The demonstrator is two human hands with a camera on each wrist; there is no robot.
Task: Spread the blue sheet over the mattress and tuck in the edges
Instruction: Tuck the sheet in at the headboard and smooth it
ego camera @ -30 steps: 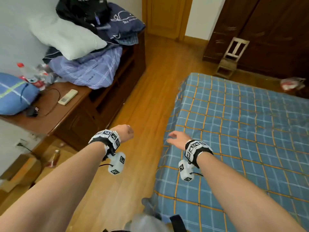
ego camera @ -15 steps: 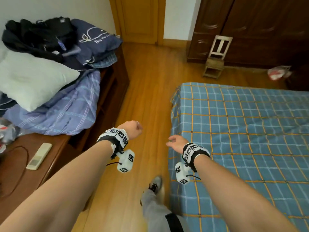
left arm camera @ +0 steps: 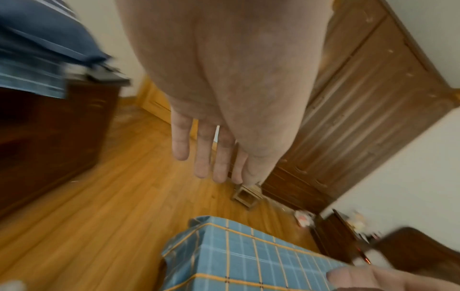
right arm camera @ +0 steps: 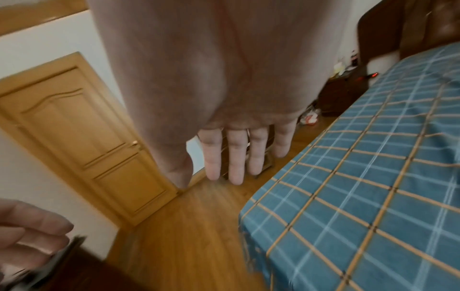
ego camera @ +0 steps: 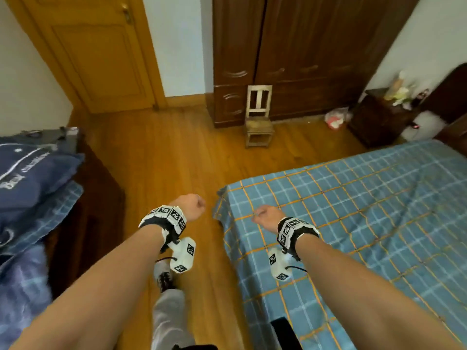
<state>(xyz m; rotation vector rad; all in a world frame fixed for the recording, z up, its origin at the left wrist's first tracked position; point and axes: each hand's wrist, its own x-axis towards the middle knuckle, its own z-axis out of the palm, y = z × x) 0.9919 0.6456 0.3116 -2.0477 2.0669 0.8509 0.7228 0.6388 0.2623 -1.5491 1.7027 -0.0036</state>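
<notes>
walking along the bed has carried the view on: half a second ago the white pillow and the remote lay in sight on the left, and now only the folded dark blue bedding (ego camera: pixel 30 178) on the dark wooden cabinet (ego camera: pixel 101 198) shows there, while the small pale wooden chair (ego camera: pixel 259 117) and the dark brown wardrobe (ego camera: pixel 303 51) sit near the middle of the head view. the blue checked sheet with orange lines (ego camera: pixel 353 223) is already lying across the mattress, its near corner (ego camera: pixel 222 198) hanging down towards the orange wooden floor (ego camera: pixel 177 160), with some creases running across the cloth further right.

the left hand (ego camera: pixel 192 207) hangs over the floor beside the bed, apart from the cloth; from above it looks bunched, but the left wrist view shows its fingers (left arm camera: pixel 204 153) dangling loose and long, grasping nothing. the right hand (ego camera: pixel 265 214) hovers above the sheet just inside that corner, fingers (right arm camera: pixel 235 155) likewise slack and empty.

judging by this, the spreading looks largely done and the person is moving to the corner; the likely next work is smoothing the creases and tucking the hanging edge under, which no hand has begun here.
</notes>
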